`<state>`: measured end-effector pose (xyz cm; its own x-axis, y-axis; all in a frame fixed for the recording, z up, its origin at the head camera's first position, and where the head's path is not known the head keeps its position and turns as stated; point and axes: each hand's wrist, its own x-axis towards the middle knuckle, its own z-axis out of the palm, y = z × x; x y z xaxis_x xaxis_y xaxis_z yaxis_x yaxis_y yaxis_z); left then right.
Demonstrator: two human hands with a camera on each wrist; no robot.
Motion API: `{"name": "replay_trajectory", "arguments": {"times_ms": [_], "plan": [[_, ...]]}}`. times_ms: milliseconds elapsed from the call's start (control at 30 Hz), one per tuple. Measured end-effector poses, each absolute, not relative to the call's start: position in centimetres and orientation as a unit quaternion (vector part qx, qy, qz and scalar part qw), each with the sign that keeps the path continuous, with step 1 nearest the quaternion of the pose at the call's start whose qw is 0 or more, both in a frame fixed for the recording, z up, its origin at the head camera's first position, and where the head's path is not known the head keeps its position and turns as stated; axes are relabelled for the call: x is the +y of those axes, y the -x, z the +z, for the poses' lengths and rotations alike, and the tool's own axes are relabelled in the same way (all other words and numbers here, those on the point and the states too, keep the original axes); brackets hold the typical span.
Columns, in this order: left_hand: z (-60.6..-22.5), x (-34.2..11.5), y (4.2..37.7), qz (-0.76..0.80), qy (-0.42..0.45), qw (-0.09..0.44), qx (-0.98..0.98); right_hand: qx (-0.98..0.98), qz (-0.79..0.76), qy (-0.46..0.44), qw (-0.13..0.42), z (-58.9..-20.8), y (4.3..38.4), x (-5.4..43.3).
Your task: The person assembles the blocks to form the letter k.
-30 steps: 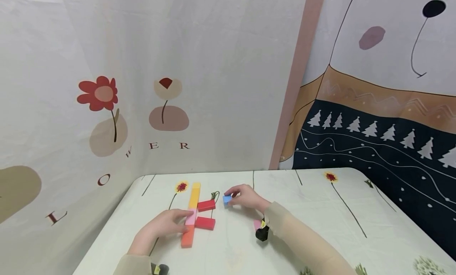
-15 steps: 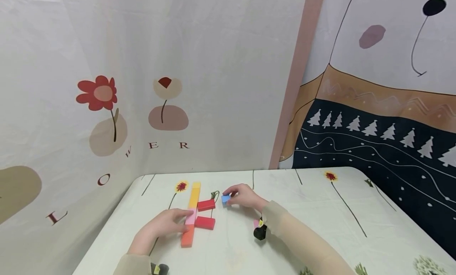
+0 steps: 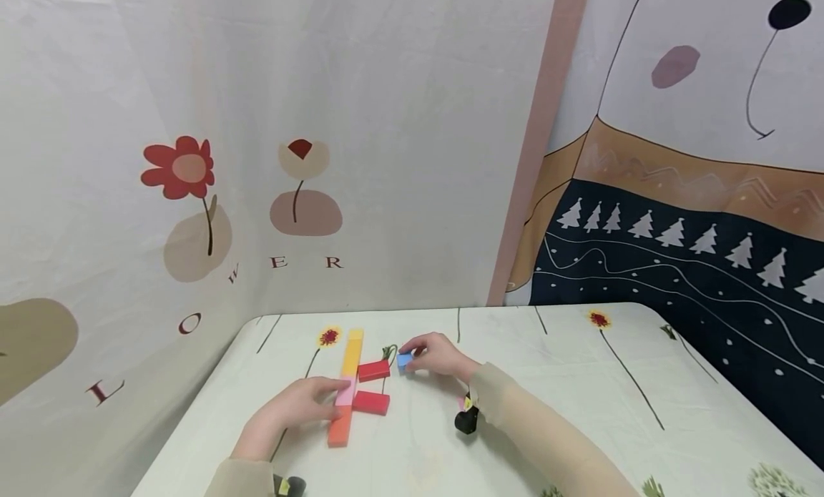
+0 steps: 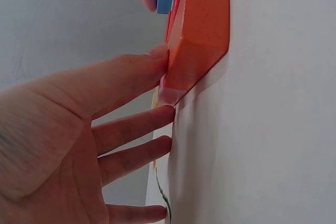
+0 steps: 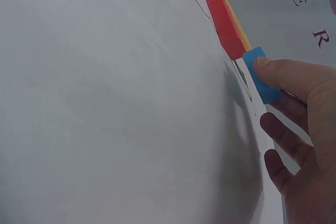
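Observation:
My right hand (image 3: pixel 440 355) pinches a small blue block (image 3: pixel 404 362) between thumb and fingers, just right of the upper red block (image 3: pixel 374 370). In the right wrist view the blue block (image 5: pixel 261 76) appears held off the tabletop, close to the red block's end. My left hand (image 3: pixel 307 402) touches the row of blocks with nearly straight fingers. Its thumb rests at the edge of the orange block (image 4: pixel 202 32). A pink block (image 3: pixel 345 392) lies between the orange one and a yellow block (image 3: pixel 351 357). A lower red block (image 3: pixel 371 402) extends rightward from the row.
A white flower-printed cloth (image 3: pixel 541 440) covers the table. Partly hidden behind the right wrist's black camera (image 3: pixel 466 420) is something pink. Printed curtains (image 3: pixel 399 161) hang behind the table.
My right hand has shifted slightly left with the blue block, narrowing the gap to the upper red block. The left hand and the row of blocks look unmoved.

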<state>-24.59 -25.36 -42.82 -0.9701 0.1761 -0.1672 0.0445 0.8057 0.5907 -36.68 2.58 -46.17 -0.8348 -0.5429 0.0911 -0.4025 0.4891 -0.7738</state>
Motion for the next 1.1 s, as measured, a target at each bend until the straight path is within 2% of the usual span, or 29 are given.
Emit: {"name": "replay_trajectory", "arguments": {"times_ms": [1100], "plan": [[-42.9,-25.4,24.9,0.308,-0.052,0.12,0.942,0.865,-0.419,0.261,0.088,-47.3,37.2,1.3]]}}
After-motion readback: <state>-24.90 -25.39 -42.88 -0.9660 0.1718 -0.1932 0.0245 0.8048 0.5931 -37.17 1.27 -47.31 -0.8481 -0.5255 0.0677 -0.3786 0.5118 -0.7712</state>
